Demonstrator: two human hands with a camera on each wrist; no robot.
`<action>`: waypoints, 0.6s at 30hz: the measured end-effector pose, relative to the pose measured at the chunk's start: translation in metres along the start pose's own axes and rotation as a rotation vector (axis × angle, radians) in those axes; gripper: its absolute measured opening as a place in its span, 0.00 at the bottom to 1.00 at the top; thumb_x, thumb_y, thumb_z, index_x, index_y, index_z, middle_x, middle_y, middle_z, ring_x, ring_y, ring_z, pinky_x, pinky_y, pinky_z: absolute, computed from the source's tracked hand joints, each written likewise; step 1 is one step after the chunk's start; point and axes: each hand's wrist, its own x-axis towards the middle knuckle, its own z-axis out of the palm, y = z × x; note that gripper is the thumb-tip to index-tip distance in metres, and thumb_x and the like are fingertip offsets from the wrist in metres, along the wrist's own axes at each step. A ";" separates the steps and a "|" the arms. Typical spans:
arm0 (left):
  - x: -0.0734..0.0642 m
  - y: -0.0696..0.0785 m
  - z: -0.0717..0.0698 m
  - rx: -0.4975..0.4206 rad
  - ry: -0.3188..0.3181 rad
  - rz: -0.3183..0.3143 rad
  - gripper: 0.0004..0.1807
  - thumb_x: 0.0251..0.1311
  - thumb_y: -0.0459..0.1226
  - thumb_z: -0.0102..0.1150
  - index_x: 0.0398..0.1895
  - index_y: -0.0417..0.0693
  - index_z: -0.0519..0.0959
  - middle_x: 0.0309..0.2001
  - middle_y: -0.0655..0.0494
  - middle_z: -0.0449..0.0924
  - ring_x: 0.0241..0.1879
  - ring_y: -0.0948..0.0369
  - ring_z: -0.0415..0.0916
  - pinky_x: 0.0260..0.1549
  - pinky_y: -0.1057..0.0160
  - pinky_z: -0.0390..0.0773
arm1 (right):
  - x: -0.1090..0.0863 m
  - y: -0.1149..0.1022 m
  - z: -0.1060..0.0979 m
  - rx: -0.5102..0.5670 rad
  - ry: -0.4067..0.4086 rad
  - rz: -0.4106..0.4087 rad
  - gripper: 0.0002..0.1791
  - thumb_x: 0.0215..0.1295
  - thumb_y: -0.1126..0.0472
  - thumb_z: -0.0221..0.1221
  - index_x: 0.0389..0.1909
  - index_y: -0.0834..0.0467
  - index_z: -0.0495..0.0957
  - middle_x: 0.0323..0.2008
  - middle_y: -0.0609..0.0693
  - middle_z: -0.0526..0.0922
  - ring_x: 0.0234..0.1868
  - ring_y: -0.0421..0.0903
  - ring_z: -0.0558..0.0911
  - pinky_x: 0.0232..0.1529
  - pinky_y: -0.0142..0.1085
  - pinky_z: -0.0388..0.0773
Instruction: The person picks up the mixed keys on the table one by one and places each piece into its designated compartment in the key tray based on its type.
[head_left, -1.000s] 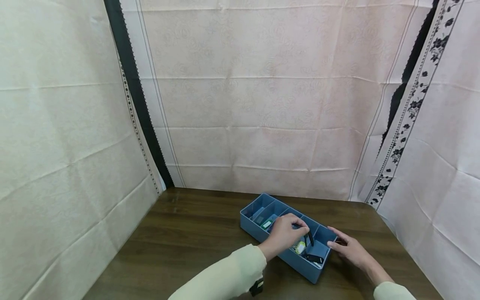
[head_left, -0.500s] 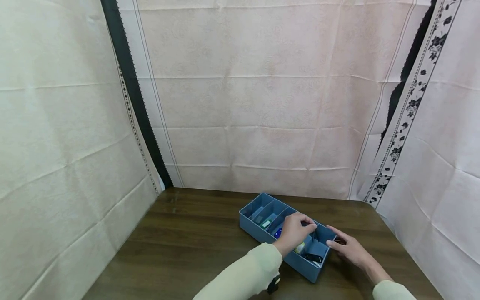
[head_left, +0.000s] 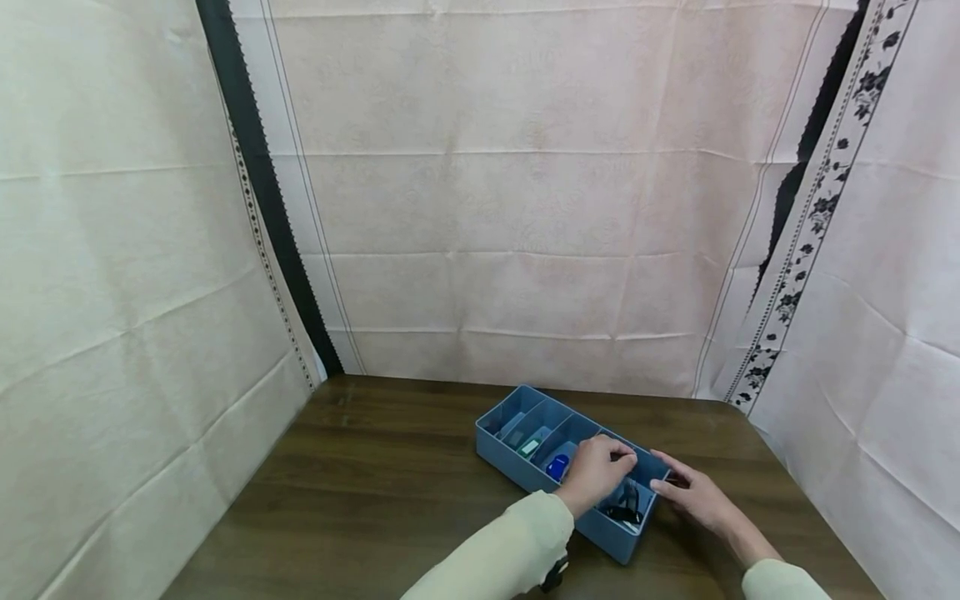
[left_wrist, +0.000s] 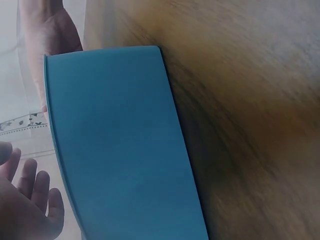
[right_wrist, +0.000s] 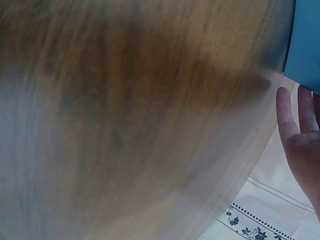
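A blue divided tray (head_left: pixel 517 467) lies on the wooden table (head_left: pixel 390 483). My left hand (head_left: pixel 600 471) hovers over its near right compartments with fingers curled downward. A black item (head_left: pixel 626 507) shows just below those fingers, and whether they pinch it is hidden. My right hand (head_left: pixel 693 496) lies flat with straight fingers against the tray's right end. The left wrist view shows the tray's outer wall (left_wrist: pixel 125 140), my left fingers (left_wrist: pixel 30 195) loosely extended, and the right hand (left_wrist: pixel 50 30) beyond. In the right wrist view my right hand (right_wrist: pixel 300 145) shows beside the tray corner (right_wrist: pixel 307 45).
Other compartments hold a blue item (head_left: pixel 558 467) and a green-and-white item (head_left: pixel 529 447). Pale cloth walls (head_left: pixel 525 208) enclose the table at the back and on both sides. Bare wood stretches left of the tray.
My left hand has moved rightward along the tray, from its middle compartments to the right end ones, with the black item going lower. The right hand has stayed in place.
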 end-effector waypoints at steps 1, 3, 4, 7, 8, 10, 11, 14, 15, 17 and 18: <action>0.000 0.000 -0.001 0.004 -0.004 0.007 0.08 0.66 0.46 0.63 0.42 0.58 0.88 0.40 0.72 0.79 0.43 0.71 0.74 0.48 0.63 0.78 | 0.000 0.000 0.000 0.003 0.002 0.002 0.36 0.72 0.49 0.57 0.76 0.56 0.58 0.69 0.73 0.60 0.62 0.67 0.70 0.48 0.55 0.78; -0.001 -0.002 -0.004 -0.005 -0.005 0.014 0.09 0.66 0.46 0.62 0.43 0.57 0.87 0.41 0.71 0.79 0.44 0.71 0.75 0.48 0.63 0.78 | 0.000 0.000 0.001 0.004 0.001 0.002 0.36 0.72 0.49 0.57 0.76 0.56 0.58 0.69 0.74 0.60 0.62 0.68 0.70 0.48 0.55 0.78; -0.001 -0.003 -0.005 -0.008 -0.003 0.017 0.09 0.66 0.46 0.62 0.43 0.56 0.87 0.41 0.71 0.79 0.43 0.71 0.75 0.47 0.64 0.78 | 0.000 -0.001 0.001 0.002 -0.001 0.003 0.36 0.72 0.49 0.57 0.76 0.56 0.57 0.69 0.74 0.59 0.62 0.68 0.70 0.48 0.55 0.78; -0.001 -0.005 -0.014 -0.006 0.009 0.029 0.09 0.67 0.46 0.61 0.43 0.56 0.87 0.40 0.71 0.78 0.42 0.71 0.74 0.45 0.65 0.78 | -0.001 -0.002 0.002 -0.008 -0.005 0.007 0.36 0.73 0.48 0.56 0.76 0.56 0.57 0.69 0.74 0.59 0.62 0.70 0.69 0.48 0.56 0.78; -0.001 -0.006 -0.018 0.000 0.017 0.038 0.08 0.67 0.45 0.61 0.43 0.56 0.86 0.40 0.71 0.78 0.41 0.71 0.73 0.44 0.66 0.78 | -0.001 -0.002 0.002 -0.011 -0.007 0.007 0.37 0.73 0.48 0.56 0.76 0.56 0.56 0.69 0.74 0.58 0.63 0.71 0.69 0.49 0.57 0.78; 0.002 -0.008 -0.028 0.031 0.035 0.073 0.09 0.68 0.45 0.61 0.44 0.54 0.87 0.39 0.70 0.78 0.41 0.70 0.73 0.43 0.66 0.77 | -0.002 -0.004 0.002 -0.015 -0.001 0.019 0.37 0.72 0.47 0.57 0.76 0.55 0.56 0.70 0.74 0.57 0.64 0.71 0.68 0.49 0.57 0.78; 0.003 -0.010 -0.034 0.048 0.044 0.091 0.09 0.68 0.44 0.60 0.45 0.53 0.86 0.39 0.69 0.79 0.41 0.69 0.74 0.43 0.66 0.77 | -0.002 -0.005 0.001 -0.019 -0.002 0.022 0.38 0.72 0.47 0.56 0.77 0.55 0.56 0.70 0.74 0.57 0.64 0.72 0.67 0.50 0.57 0.77; 0.009 -0.018 -0.053 0.139 0.096 0.146 0.10 0.69 0.42 0.60 0.46 0.51 0.86 0.41 0.66 0.80 0.44 0.66 0.75 0.46 0.62 0.76 | -0.004 -0.007 -0.002 -0.039 0.003 0.040 0.40 0.72 0.44 0.56 0.77 0.56 0.53 0.70 0.74 0.56 0.65 0.72 0.65 0.51 0.57 0.77; 0.011 -0.021 -0.061 0.178 0.116 0.158 0.11 0.69 0.43 0.59 0.46 0.52 0.86 0.42 0.65 0.81 0.46 0.64 0.75 0.47 0.60 0.75 | -0.004 -0.008 -0.003 -0.048 0.008 0.050 0.41 0.72 0.42 0.55 0.78 0.55 0.52 0.70 0.74 0.56 0.65 0.72 0.65 0.52 0.57 0.76; 0.015 -0.030 -0.075 0.262 0.160 0.175 0.11 0.69 0.44 0.59 0.47 0.52 0.86 0.46 0.62 0.81 0.49 0.61 0.75 0.50 0.57 0.74 | -0.006 -0.007 -0.008 -0.073 0.019 0.056 0.43 0.73 0.39 0.51 0.78 0.57 0.49 0.69 0.75 0.58 0.66 0.72 0.64 0.55 0.58 0.74; 0.017 -0.035 -0.083 0.305 0.183 0.184 0.11 0.69 0.44 0.59 0.48 0.53 0.86 0.47 0.60 0.81 0.50 0.59 0.75 0.51 0.55 0.73 | -0.007 -0.006 -0.011 -0.091 0.030 0.059 0.43 0.73 0.38 0.49 0.78 0.57 0.48 0.69 0.75 0.59 0.66 0.72 0.64 0.56 0.59 0.72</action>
